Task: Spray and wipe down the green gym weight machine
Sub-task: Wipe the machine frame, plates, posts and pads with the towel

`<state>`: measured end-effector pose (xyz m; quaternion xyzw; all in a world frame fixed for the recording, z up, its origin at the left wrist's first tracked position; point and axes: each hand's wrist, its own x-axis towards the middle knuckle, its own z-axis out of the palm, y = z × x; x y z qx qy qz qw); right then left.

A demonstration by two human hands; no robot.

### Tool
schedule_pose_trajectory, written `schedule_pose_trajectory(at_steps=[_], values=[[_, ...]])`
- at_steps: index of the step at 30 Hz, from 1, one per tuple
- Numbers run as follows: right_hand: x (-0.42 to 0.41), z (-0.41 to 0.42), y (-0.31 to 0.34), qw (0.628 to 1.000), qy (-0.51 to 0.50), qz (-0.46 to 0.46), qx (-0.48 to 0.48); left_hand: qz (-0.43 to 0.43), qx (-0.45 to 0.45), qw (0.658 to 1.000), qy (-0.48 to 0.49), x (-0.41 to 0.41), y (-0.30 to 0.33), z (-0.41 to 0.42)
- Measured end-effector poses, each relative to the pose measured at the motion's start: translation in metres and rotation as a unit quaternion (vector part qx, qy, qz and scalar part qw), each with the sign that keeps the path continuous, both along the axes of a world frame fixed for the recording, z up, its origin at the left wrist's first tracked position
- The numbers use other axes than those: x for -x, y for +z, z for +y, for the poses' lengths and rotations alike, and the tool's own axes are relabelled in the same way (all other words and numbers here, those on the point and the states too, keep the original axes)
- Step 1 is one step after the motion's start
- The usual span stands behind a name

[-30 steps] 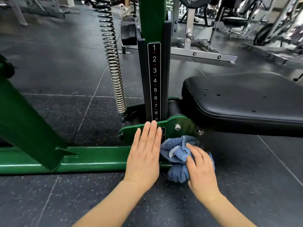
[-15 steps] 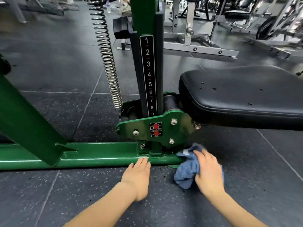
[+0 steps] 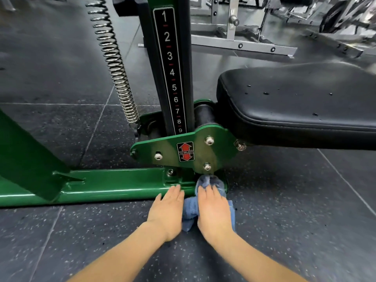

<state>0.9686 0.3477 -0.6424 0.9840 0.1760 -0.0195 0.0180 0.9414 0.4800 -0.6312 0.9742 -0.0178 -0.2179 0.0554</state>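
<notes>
Shifted inward and up since half a second ago: right hand (image 3: 213,208) with blue cloth (image 3: 210,183), now pressed flat-fingered against the base rail (image 3: 114,188) end under the green pivot plate (image 3: 183,153). Left hand (image 3: 167,210) flat beside it, fingertips touching the rail, holding nothing. Mid-wipe on low frame, probably; seat pad (image 3: 295,102), numbered post (image 3: 173,74) and upper frame seemingly left. No spray bottle visible.

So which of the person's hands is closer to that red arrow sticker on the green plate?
Right, narrowly. The right hand presses the blue cloth just below the sticker and slightly to its right. The left hand rests flat by the green base bar, lower left.
</notes>
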Motion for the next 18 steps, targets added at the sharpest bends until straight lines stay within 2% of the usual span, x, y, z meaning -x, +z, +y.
schedule_pose_trajectory(at_steps=[3,5,8,12,15,18], values=[[0.003,-0.010,-0.015,0.996,0.088,-0.001,0.032,-0.016,-0.001,1.000,-0.010,-0.003,-0.003,-0.006],[-0.003,-0.024,-0.024,0.993,0.112,-0.014,0.041,-0.018,-0.023,0.999,-0.020,-0.003,-0.003,-0.007],[-0.010,-0.049,-0.010,0.995,0.068,0.015,0.069,-0.029,-0.068,0.997,-0.037,-0.003,-0.001,-0.009],[-0.034,-0.083,0.014,0.999,-0.030,-0.006,0.032,-0.061,-0.080,0.994,-0.044,-0.006,0.004,-0.015],[-0.048,-0.070,0.027,0.999,0.025,-0.021,0.029,-0.104,-0.037,0.991,-0.080,-0.010,0.006,-0.032],[-0.056,-0.042,0.022,0.996,0.049,0.013,0.073,-0.057,-0.020,0.993,-0.102,-0.011,-0.001,-0.049]])
